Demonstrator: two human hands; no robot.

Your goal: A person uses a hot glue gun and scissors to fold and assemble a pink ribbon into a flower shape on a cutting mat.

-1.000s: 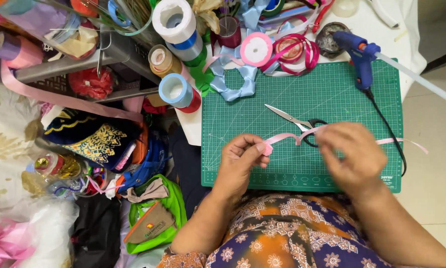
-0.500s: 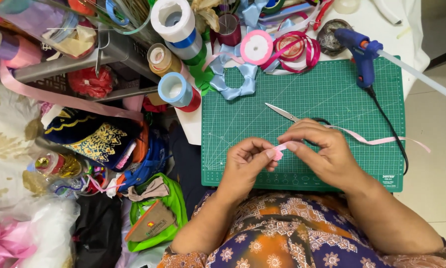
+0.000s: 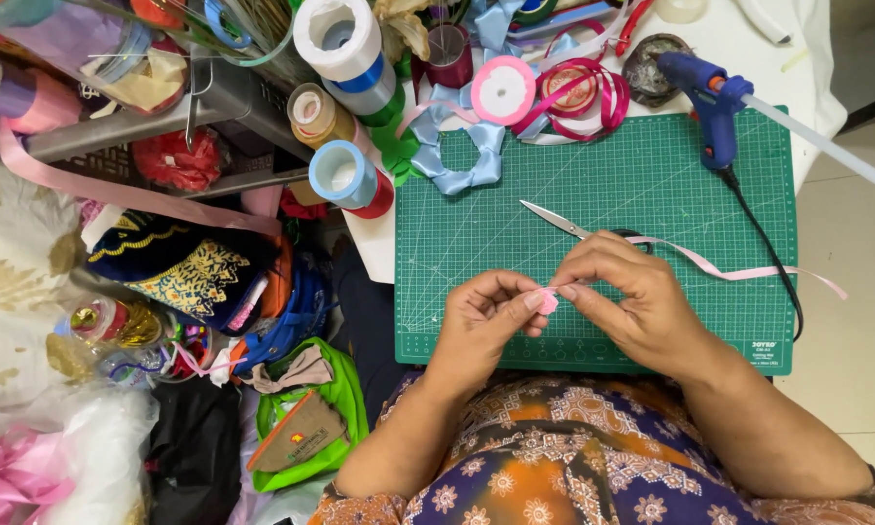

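Over the near part of a green cutting mat (image 3: 651, 185), my left hand (image 3: 486, 326) and my right hand (image 3: 632, 301) meet fingertip to fingertip. Both pinch a small folded piece of pink ribbon (image 3: 548, 300). The rest of that pink ribbon trails out from behind my right hand across the mat and off its right edge (image 3: 749, 274). A pair of scissors (image 3: 559, 220) lies on the mat just beyond my right hand, its handles partly hidden by my fingers.
A blue glue gun (image 3: 712, 107) stands at the mat's far right, its black cord (image 3: 773, 258) running down the right side. Ribbon spools (image 3: 345, 175), a pink spool (image 3: 503, 89) and a light blue ribbon flower (image 3: 462, 160) crowd the far left. Bags and fabric lie on the floor at left.
My right hand has moved left to meet my left hand. The stretch of ribbon between them has been folded up into a small piece pinched by both hands.
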